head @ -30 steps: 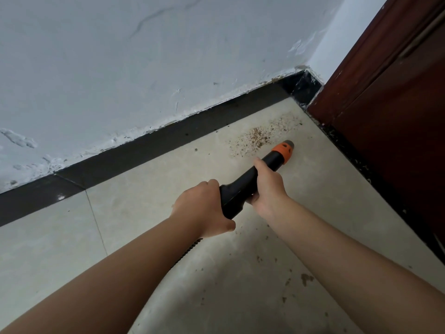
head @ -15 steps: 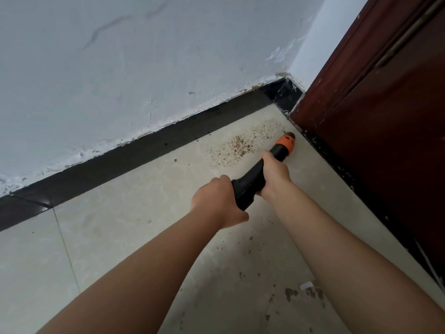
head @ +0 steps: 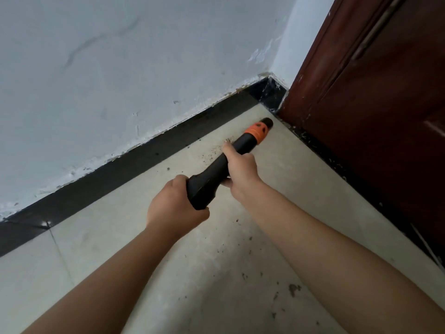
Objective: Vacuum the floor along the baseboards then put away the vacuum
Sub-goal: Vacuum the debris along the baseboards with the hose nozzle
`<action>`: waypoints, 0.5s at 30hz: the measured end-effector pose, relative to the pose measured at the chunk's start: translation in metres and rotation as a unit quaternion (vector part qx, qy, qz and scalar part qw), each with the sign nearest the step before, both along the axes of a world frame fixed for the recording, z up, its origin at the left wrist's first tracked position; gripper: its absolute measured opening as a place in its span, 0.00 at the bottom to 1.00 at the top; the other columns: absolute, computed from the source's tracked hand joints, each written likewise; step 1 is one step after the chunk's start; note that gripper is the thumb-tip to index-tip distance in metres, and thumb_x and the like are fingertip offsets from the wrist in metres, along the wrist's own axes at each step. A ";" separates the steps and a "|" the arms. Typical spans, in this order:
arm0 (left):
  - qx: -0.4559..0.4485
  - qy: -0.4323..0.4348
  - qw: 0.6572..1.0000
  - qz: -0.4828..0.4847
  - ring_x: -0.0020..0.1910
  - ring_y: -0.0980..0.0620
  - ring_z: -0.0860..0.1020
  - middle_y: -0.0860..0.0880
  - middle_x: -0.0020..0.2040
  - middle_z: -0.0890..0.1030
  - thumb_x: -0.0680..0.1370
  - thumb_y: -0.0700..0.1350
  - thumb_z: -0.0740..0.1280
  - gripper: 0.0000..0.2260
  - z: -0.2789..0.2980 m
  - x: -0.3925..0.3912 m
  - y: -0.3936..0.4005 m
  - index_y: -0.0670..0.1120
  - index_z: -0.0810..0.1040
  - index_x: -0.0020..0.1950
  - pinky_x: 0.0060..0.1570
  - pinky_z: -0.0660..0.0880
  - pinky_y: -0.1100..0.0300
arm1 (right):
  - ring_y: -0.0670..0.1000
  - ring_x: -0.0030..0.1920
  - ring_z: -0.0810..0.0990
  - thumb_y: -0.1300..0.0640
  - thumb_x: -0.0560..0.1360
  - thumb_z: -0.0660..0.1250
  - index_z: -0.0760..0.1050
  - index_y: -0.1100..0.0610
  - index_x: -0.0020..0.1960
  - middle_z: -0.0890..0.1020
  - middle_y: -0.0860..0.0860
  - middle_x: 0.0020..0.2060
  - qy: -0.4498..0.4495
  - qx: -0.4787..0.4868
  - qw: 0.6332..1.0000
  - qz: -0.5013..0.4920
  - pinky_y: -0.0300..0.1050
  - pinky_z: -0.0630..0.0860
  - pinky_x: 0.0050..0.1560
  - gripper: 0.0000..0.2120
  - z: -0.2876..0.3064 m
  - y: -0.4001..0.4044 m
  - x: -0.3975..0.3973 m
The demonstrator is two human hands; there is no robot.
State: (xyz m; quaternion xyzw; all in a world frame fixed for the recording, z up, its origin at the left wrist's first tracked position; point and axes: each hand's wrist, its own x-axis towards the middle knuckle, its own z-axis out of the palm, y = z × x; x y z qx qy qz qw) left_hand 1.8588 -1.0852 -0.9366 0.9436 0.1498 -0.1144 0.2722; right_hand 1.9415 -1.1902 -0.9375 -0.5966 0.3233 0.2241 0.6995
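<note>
A: Where is the vacuum nozzle just now?

B: In both hands, slanting down toward the corner. The left hand is wrapped round the thick rear end; the right hand is clamped on the narrower shaft ahead of it, thumb laid along the top. Beyond the right hand the orange collar and dark tip sit close to the floor, near the black baseboard and the brown door.

A: How will it handle?

B: I'd judge it rigid plastic, light enough, though two hands suggest a hose pulling from behind. The present hold looks sound: rear hand steers, front hand presses.

A: Any container?

B: None in view; the vacuum's body is out of sight. Scattered crumbs lie just left of the right hand, more specks nearer the forearms.
</note>
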 end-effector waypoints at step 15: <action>0.136 -0.047 0.976 0.166 0.55 0.40 0.72 0.42 0.55 0.75 0.65 0.38 0.72 0.24 0.022 -0.096 0.141 0.41 0.72 0.60 0.48 0.68 0.52 | 0.59 0.57 0.77 0.58 0.72 0.71 0.64 0.60 0.67 0.75 0.58 0.61 0.085 0.145 0.980 0.106 0.52 0.80 0.48 0.28 0.021 0.151 -0.079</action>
